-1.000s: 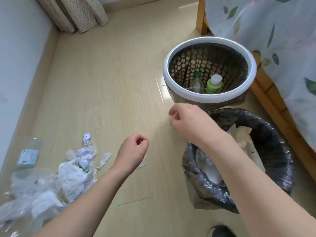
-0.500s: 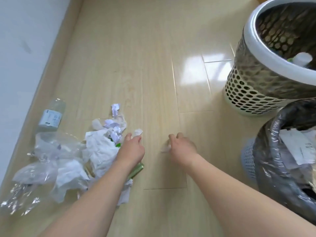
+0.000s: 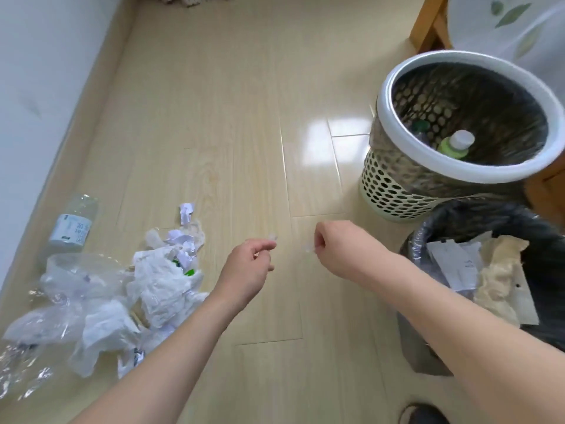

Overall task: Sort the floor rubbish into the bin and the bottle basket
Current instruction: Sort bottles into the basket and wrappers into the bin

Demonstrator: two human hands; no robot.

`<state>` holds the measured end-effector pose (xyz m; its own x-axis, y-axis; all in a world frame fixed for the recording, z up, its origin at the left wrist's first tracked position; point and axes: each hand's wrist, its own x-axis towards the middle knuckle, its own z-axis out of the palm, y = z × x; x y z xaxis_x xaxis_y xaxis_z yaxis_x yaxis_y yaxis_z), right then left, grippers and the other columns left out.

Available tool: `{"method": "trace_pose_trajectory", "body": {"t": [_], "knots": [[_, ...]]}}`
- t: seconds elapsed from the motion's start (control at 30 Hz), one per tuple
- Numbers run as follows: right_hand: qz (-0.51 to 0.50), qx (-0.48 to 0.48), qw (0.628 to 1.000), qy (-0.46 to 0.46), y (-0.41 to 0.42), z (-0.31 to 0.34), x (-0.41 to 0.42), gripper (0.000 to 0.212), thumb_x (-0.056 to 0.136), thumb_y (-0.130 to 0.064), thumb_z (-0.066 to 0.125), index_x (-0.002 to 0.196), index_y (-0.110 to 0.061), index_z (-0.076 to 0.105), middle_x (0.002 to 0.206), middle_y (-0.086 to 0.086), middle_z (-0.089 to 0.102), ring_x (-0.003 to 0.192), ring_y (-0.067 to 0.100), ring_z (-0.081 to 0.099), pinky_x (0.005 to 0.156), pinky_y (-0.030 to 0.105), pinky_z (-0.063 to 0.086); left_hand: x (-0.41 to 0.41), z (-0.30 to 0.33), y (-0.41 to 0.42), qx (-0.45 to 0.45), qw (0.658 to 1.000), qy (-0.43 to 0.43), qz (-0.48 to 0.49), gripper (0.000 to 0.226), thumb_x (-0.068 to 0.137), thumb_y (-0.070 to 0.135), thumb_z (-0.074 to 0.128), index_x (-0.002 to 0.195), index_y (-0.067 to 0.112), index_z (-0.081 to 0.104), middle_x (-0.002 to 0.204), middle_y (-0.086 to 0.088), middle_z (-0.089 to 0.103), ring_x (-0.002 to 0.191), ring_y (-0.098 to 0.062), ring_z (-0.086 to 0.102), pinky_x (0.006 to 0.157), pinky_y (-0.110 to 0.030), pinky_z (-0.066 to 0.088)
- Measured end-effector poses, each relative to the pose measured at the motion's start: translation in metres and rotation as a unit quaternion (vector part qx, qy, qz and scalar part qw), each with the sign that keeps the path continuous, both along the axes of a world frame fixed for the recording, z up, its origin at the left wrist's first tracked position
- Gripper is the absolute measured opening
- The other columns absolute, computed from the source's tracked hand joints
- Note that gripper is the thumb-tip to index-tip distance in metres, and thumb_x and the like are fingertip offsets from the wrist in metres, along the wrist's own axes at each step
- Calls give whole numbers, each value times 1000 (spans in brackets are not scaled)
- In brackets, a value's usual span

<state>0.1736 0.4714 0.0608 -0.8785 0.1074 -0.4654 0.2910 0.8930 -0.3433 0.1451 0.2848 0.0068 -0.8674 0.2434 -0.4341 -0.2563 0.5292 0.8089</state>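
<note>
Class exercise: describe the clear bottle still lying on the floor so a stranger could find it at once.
Start at the white wall on the left and follow its skirting down to the rubbish pile. Just beyond the pile lies the clear bottle, alone: the only rigid item there, with a pale blue label.

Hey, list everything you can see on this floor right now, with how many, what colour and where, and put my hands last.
bottle basket: one, cream with holes and a white rim, floor at right.
bottles in the basket: two show, one green with a white cap, one mostly hidden with a green cap.
bin: one, black liner, near right, holding paper and a brown scrap.
clear bottle: one, pale label, lying by the left wall.
rubbish pile: one heap, white paper and clear plastic, floor at left; count unclear.
paper ball: one, white, just beyond the pile.
shoe: one, dark, bottom edge.
left hand: pinches a small clear scrap.
right hand: pinches a small clear scrap.
</note>
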Motion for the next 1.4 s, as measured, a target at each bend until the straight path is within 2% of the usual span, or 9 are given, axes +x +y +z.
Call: {"method": "trace_pose_trajectory", "body": {"t": [0.23, 0.4, 0.57, 0.67, 0.77, 0.9, 1.0, 1.23, 1.4], "knots": [[-190, 78, 978, 20, 154, 93, 52, 11, 84, -15, 57, 89, -11, 66, 84, 6, 67, 78, 23, 63, 70, 37, 57, 37, 111, 132, 135, 988, -5, -72, 30, 93, 11, 51, 88, 27, 76, 88, 0, 74, 74, -6, 63, 69, -22, 51], [-296, 43, 953, -58, 217, 65, 102, 25, 92, -24, 52, 107, -9, 65, 113, 16, 64, 97, 31, 60, 89, 38, 50, 71, 110, 218, 94, 980, -42, -168, 30, 91, 13, 48, 90, 26, 75, 82, -9, 73, 69, -17, 63, 64, -32, 52], [-281, 35, 946, -156, 231, 40, 114, 35, 94, -12, 48, 127, -4, 57, 113, 21, 59, 95, 33, 56, 72, 37, 49, 93, 85, 261, 2, 957, -77, -281, 35, 76, 18, 36, 86, 30, 68, 77, -6, 72, 70, -26, 73, 69, -44, 62], [-275, 48, 952, -128, 234, 43, 107, 24, 90, -13, 52, 109, -8, 65, 93, 12, 62, 82, 29, 61, 69, 35, 52, 85, 85, 261, 16, 967, -50, -249, 38, 76, 17, 33, 93, 25, 67, 81, -6, 72, 66, -27, 73, 58, -43, 61], [-262, 50, 963, -45, 225, 54, 95, 22, 88, -14, 53, 105, -13, 66, 93, 6, 63, 85, 25, 60, 75, 33, 51, 65, 96, 242, 64, 982, -12, -177, 33, 84, 8, 36, 95, 17, 66, 99, -2, 66, 68, -19, 73, 46, -32, 54], [-197, 3, 975, 106, 169, 75, 71, 17, 89, -20, 48, 99, -18, 63, 97, 1, 65, 90, 21, 60, 80, 37, 53, 30, 97, 180, 72, 994, 50, -59, 31, 88, 3, 41, 90, 17, 68, 93, 1, 67, 66, -13, 68, 46, -28, 50], [-120, -55, 973, 191, 99, 74, 53, 23, 91, -24, 47, 110, -20, 58, 105, -3, 60, 99, 19, 55, 83, 35, 48, 10, 78, 108, 25, 998, 48, 8, 28, 89, 2, 43, 90, 17, 67, 92, 1, 66, 63, -9, 63, 49, -28, 50], [60, -128, 987, 71, -76, -15, 16, 40, 92, -13, 44, 131, -18, 46, 124, 3, 49, 110, 25, 52, 83, 36, 50, 12, 5, -82, -160, 985, 12, 62, 27, 90, 12, 47, 88, 34, 62, 90, 8, 68, 78, -17, 66, 70, -35, 53], [162, -89, 983, 0, -164, -93, 7, 40, 89, -8, 48, 128, -13, 47, 126, 8, 46, 109, 31, 51, 82, 34, 43, 53, -36, -158, -197, 973, 72, 101, 31, 91, 12, 50, 81, 40, 59, 87, 18, 67, 80, 0, 60, 69, -23, 46]]}}
